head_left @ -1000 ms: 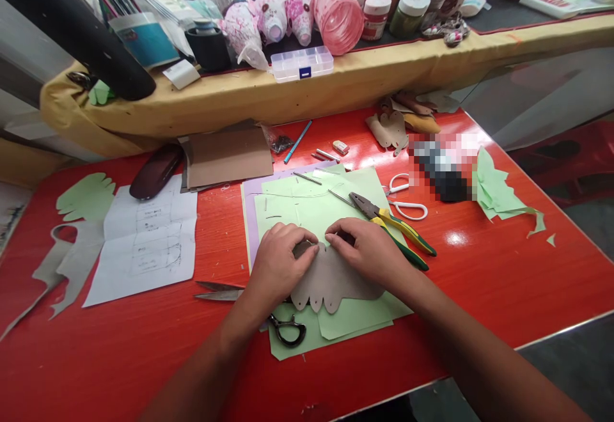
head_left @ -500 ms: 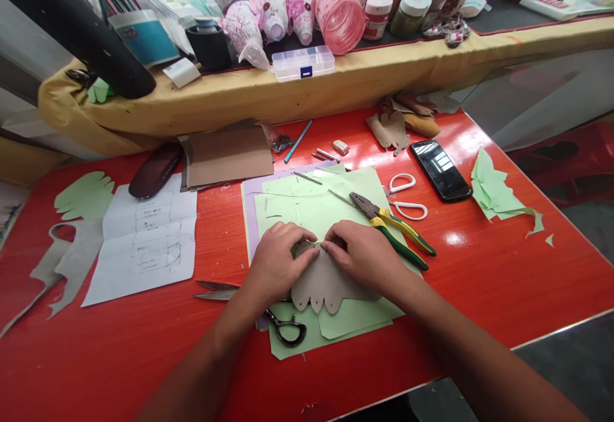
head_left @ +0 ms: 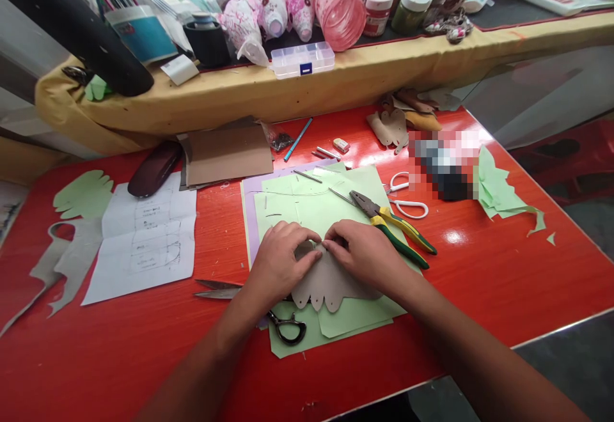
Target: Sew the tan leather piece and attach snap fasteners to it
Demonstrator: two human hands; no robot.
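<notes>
Scissors (head_left: pixel 220 293) are lying partly under the left arm (head_left: pixel 225 339). The left hand (head_left: pixel 282 254) is pinching the top edge of a grey scalloped piece (head_left: pixel 317 285), which is resting over green paper (head_left: pixel 355 325); the right hand (head_left: pixel 361 249) is pinching that edge alongside, and pliers (head_left: pixel 369 210) are lying nearby.

- Looks matt and smooth, like leather, on the grey piece (head_left: pixel 316 284).
- Shines in a hard gloss across the red table (head_left: pixel 480 275).
- Looks like matt paper in the green sheet (head_left: pixel 357 324) and the creased white sheet (head_left: pixel 115 256).
- Shows bare metal on the scissor blades (head_left: pixel 223 294).
- Shows dull metal at the pliers' head (head_left: pixel 363 203), smooth plastic-like coating on the grips (head_left: pixel 407 228).
- Looks like clear, glossy plastic in the box (head_left: pixel 288 61).
- Wrinkles as matt cloth along the yellow cover (head_left: pixel 230 94).
</notes>
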